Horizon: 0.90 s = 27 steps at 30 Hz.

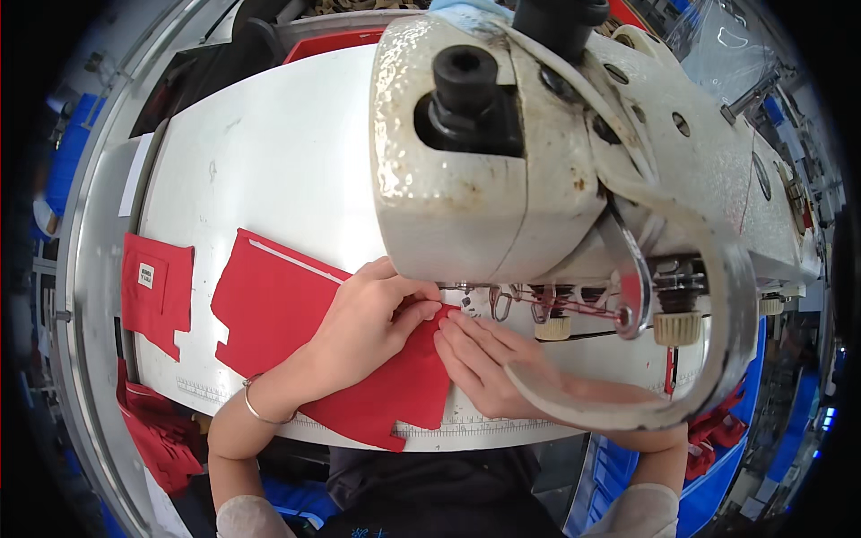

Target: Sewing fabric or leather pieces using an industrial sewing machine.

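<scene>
A large red fabric piece (269,305) with notched corners and a thin white strip along its upper edge lies on the white sewing table (260,152). My left hand (363,314), a bracelet at its wrist, pinches the fabric's upper right part between thumb and forefinger. Beside it, my right hand (484,363) has its fingers close together at the fabric's right edge; its thumb is hidden, and it seems to grip that edge. Both sets of fingertips are just below the head of the white sewing machine (457,215), close to its needle area. Red thread (574,305) runs through the machine's guides.
At the table's left edge lies a smaller red piece (177,291) with a pale label. More red fabric (161,439) hangs below it. A blue bin (735,453) with red cloth stands at the lower right. The machine's curved metal arm (740,296) arches over my right forearm.
</scene>
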Each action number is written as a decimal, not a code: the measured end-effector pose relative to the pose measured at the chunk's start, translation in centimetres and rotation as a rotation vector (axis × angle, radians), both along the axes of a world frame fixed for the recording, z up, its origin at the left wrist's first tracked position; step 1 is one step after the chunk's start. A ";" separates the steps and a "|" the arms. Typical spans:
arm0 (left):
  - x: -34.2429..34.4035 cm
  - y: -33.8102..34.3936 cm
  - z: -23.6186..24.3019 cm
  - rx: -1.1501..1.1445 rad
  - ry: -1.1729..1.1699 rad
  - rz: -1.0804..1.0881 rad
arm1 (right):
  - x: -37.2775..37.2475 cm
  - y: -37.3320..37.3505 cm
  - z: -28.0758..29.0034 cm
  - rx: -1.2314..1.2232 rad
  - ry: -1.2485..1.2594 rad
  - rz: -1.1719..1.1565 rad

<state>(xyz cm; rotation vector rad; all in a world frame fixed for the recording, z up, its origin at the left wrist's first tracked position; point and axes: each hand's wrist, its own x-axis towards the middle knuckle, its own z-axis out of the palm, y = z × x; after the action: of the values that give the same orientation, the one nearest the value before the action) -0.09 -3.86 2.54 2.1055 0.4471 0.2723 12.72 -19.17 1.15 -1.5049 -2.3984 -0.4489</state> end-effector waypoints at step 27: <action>0.2 0.1 0.3 0.148 -0.008 0.022 | -0.5 -0.1 -0.8 0.065 0.141 -0.063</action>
<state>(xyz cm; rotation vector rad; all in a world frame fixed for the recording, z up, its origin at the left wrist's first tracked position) 0.09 -3.74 2.87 2.2437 0.4577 0.3359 12.27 -19.31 0.38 -1.5336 -2.2130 -0.4156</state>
